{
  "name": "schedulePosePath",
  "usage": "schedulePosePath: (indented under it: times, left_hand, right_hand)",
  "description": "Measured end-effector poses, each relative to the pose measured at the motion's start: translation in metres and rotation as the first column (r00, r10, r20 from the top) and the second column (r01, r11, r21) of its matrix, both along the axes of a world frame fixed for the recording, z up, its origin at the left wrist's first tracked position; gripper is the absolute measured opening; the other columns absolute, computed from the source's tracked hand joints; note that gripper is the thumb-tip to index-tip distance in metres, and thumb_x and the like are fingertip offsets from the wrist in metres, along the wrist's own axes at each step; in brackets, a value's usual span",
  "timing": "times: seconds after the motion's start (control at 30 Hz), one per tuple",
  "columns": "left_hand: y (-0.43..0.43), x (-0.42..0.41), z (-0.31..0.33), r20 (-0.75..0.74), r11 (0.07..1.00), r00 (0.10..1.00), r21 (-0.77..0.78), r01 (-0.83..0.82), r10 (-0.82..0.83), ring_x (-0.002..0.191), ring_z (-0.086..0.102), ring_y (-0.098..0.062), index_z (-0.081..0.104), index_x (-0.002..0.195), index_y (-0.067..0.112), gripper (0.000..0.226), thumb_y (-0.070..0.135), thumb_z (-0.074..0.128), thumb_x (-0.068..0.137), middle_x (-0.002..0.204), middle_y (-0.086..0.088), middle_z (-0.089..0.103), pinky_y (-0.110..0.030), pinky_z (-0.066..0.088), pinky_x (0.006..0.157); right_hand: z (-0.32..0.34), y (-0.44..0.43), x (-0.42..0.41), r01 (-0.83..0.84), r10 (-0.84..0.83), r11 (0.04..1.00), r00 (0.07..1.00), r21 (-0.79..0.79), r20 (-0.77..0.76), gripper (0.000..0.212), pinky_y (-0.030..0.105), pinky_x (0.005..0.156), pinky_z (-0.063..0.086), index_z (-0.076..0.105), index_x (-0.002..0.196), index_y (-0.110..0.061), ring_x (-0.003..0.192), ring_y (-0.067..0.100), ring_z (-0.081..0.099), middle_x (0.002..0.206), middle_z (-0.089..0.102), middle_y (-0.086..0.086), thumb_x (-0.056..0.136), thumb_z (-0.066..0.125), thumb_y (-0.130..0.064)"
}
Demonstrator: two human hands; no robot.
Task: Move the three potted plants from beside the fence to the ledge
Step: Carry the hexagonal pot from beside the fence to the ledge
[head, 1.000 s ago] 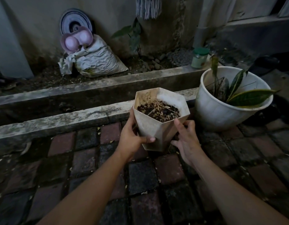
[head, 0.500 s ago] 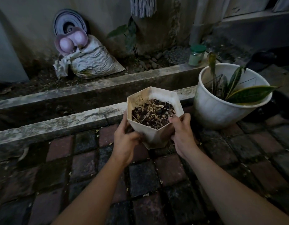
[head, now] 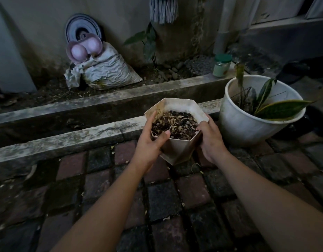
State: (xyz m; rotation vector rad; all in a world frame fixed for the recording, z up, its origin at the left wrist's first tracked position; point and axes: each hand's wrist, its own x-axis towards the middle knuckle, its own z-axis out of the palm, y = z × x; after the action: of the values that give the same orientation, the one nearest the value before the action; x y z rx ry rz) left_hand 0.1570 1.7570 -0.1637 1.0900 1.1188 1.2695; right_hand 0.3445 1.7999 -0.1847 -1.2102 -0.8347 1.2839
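Note:
A cream hexagonal pot (head: 179, 151) filled with dark soil and dry stems is held between both hands above the brick paving, just in front of the near concrete ledge (head: 80, 140). My left hand (head: 149, 142) grips its left rim, thumb over the soil. My right hand (head: 211, 140) clasps its right side. A round white pot (head: 248, 130) with a striped-leaf plant stands on the paving to the right, beside the ledge.
Behind the near ledge runs a gutter, then a second ledge (head: 120, 95) bearing a green-lidded jar (head: 221, 65). Farther back a crumpled sack (head: 110, 73), a pink object and a round disc lean by the wall. A mop head hangs above.
Both hands have slid higher on the hexagonal pot, from its lower sides up to the rim, and the left thumb now lies over the soil. The pot sits a little lower and more upright.

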Motion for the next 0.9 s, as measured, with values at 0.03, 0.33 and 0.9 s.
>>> schedulePosePath:
  times: [0.03,0.33,0.9]
  left_hand:
    - [0.000,0.004,0.000,-0.008,1.000,1.000,-0.001,-0.024,0.024,0.143,0.050,-0.027,0.042,0.145,0.047,0.066,0.010,0.069,0.098,0.159,0.001,0.045,-0.064,0.045,0.113]
    - [0.002,-0.002,0.007,-0.146,0.999,0.989,-0.037,-0.018,0.013,0.144,0.047,-0.028,0.036,0.155,0.036,0.078,0.024,0.078,0.090,0.162,0.001,0.040,-0.061,0.046,0.112]
    - [0.022,0.019,0.008,-0.339,0.996,0.938,-0.019,-0.085,0.073,0.133,0.054,-0.041,0.037,0.126,0.037,0.070,0.056,0.078,0.072,0.147,-0.012,0.045,-0.064,0.052,0.103]
  right_hand:
    - [0.003,0.003,0.002,-0.012,0.012,1.000,1.000,-0.006,-0.006,0.061,0.060,0.105,0.050,0.060,0.136,-0.027,0.117,0.039,0.065,0.120,0.071,0.017,0.076,0.054,-0.020]
    - [0.014,-0.010,-0.020,0.204,-0.236,0.969,0.934,0.140,0.270,0.047,0.030,0.084,0.054,0.048,0.138,-0.027,0.108,0.022,0.063,0.131,0.063,0.008,0.094,0.056,-0.013]
    - [0.014,0.009,-0.006,0.074,-0.105,0.990,0.953,0.118,0.285,0.043,0.032,0.079,0.051,0.050,0.111,-0.061,0.095,0.012,0.062,0.117,0.064,-0.009,0.082,0.051,-0.029]
